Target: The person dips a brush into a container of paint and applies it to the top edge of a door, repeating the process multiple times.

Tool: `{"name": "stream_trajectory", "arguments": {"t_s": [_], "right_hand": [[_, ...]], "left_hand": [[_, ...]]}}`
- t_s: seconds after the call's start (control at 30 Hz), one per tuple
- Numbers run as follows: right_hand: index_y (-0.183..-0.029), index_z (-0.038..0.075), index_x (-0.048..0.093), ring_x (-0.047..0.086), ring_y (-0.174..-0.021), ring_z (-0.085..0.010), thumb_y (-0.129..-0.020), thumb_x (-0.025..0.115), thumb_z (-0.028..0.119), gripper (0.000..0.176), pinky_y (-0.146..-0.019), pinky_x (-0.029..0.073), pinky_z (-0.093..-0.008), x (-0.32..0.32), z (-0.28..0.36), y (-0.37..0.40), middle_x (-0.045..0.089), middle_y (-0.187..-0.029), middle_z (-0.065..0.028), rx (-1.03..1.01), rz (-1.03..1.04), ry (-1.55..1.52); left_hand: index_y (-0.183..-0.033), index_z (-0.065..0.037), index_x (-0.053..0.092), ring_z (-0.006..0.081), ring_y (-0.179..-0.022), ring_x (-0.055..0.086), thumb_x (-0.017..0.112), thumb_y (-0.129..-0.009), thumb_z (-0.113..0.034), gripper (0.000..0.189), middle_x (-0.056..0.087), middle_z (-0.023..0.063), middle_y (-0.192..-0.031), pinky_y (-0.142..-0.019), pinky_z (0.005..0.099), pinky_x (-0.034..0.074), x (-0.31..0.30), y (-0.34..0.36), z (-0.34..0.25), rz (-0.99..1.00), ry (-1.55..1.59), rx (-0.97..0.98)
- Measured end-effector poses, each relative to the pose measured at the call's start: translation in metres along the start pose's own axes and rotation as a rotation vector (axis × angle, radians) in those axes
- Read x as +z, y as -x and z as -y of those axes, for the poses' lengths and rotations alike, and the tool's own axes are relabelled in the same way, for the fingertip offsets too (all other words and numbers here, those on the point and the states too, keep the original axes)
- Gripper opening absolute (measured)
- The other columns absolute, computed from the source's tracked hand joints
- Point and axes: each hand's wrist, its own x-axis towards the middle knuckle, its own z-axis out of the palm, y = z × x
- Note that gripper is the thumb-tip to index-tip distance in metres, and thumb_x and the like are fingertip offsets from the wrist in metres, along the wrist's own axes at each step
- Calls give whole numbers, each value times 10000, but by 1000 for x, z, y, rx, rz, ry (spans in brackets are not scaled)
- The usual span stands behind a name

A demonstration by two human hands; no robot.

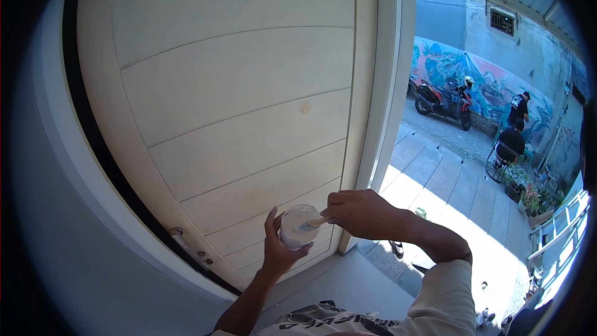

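Observation:
In front of a cream panelled door (236,106), my left hand (277,250) is wrapped round a clear tub (296,218) with white paint inside. My right hand (354,213) is closed on the handle of a paintbrush (316,221), whose bristles dip into the tub and touch the white paint. The tub is tilted towards me, so its open top shows. A small brownish patch (305,107) marks the door's panel above the tub. The metal door handle (189,247) is at the lower left.
The white door frame (387,74) stands to the right. Outside are a red and black motorbike (444,101), two people (515,127) by a painted wall, potted plants (528,196) and a white metal gate (559,224). Footwear (397,249) lies by the doorway.

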Motion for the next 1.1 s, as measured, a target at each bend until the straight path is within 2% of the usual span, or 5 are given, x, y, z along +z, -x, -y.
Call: {"name": "stream_trajectory", "arguments": {"t_s": [0.17, 0.37, 0.53, 0.87, 1.1], "right_hand": [[-994, 37, 665, 642, -933, -179, -915, 637, 107, 110, -730, 587, -319, -19, -38, 27, 596, -962, -52, 151, 253, 245], [-1030, 34, 624, 669, -814, -251, -965, 576, 152, 143, -727, 514, -406, -34, -97, 38, 671, -852, -100, 510, 95, -249], [-988, 40, 656, 496, -643, -41, -956, 581, 103, 103, -587, 398, -230, -13, -153, 50, 637, -737, 8, 485, -139, -751], [-1109, -5, 624, 376, -499, -38, -997, 527, 70, 166, -449, 278, -212, 19, -191, 27, 633, -747, -62, 519, -311, -1081], [-1216, -12, 591, 472, -590, -51, -1038, 503, 145, 253, -524, 367, -223, -22, -225, -32, 653, -888, -59, 335, -678, -1272]], "left_hand": [[-1499, -30, 111, 326, -1241, 534, 891, -651, -79, 1154, 500, 226, -1301, -1064, 440, 443, 56, -24, 20, 38, 18, 6], [-1522, -78, 88, 309, -1272, 516, 840, -637, -30, 1162, 458, 208, -1342, -1087, 450, 446, 89, -53, 27, 3, 132, -109], [-1529, -94, 99, 309, -1259, 523, 855, -651, -63, 1159, 464, 216, -1359, -1076, 458, 440, 95, -78, 37, 9, 176, -96], [-1526, -104, 98, 307, -1256, 528, 842, -657, -43, 1146, 461, 219, -1345, -1066, 456, 461, 81, -137, 67, 30, 263, -40], [-1522, -96, 90, 304, -1259, 527, 829, -651, -22, 1145, 452, 209, -1360, -1056, 458, 475, 57, -164, 84, 70, 361, 34]]}}
